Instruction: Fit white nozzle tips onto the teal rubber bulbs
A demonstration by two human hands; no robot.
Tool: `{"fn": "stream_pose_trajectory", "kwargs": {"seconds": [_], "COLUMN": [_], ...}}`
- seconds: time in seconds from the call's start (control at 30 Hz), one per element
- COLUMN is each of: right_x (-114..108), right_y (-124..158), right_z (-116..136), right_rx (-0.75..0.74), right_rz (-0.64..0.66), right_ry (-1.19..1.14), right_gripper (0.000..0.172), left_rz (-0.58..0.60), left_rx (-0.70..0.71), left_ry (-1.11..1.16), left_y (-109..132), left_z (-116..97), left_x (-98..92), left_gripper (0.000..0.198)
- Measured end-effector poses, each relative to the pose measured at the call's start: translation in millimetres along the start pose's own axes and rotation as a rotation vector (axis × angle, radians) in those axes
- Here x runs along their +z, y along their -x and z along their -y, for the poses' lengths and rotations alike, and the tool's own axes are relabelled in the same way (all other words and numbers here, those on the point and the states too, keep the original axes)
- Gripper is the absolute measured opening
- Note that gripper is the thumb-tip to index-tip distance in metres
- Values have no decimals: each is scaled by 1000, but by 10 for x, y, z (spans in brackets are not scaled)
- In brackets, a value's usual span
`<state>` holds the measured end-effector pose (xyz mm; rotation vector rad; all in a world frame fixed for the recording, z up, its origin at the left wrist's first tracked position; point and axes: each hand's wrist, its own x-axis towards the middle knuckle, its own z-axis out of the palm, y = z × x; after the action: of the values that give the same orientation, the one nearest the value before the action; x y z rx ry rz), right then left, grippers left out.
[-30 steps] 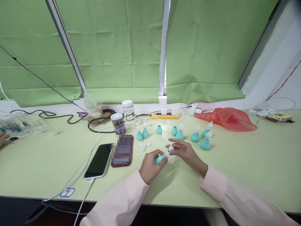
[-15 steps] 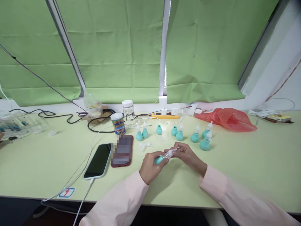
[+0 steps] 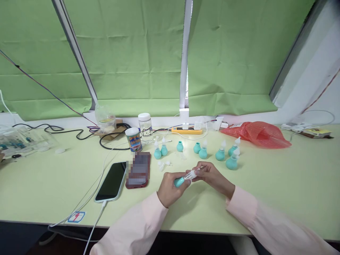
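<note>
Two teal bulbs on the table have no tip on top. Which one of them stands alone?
The left open bulb in the picture: it stands apart from every other bulb. The right open bulb stands close beside a tipped bulb.

Right of the dark-red rectangular phone [image 3: 145, 170], the left-hand grip [image 3: 169, 187] holds a teal rounded bulb [image 3: 179, 182] with a clear tube [image 3: 188, 176], its white tip [image 3: 196, 173] in the right-hand grip [image 3: 211, 176]; a white-lidded blue can [image 3: 134, 142] stands behind the phone.
</note>
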<state>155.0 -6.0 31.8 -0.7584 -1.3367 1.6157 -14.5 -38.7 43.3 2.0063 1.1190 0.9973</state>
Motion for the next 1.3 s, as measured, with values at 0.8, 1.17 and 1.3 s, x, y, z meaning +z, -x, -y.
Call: {"fn": "stream_pose_trajectory", "kwargs": {"seconds": [0.8,1.17,1.3], "right_x": [11,-302,-556], "right_y": [81,-23,-71], "right_z": [-47,234,240], "right_rx": [78,-342,-493], "right_rz": [25,-518,-808], "right_ry": [-80,495,885], "right_gripper": [11,18,22], "left_rz": [-115,-110,55], "left_rx": [358,202,103], "left_ry": [-519,-814,-918], "left_y": [30,12,10], "left_z": [69,69,135], "left_x": [70,142,178], "left_gripper": [23,41,30]}}
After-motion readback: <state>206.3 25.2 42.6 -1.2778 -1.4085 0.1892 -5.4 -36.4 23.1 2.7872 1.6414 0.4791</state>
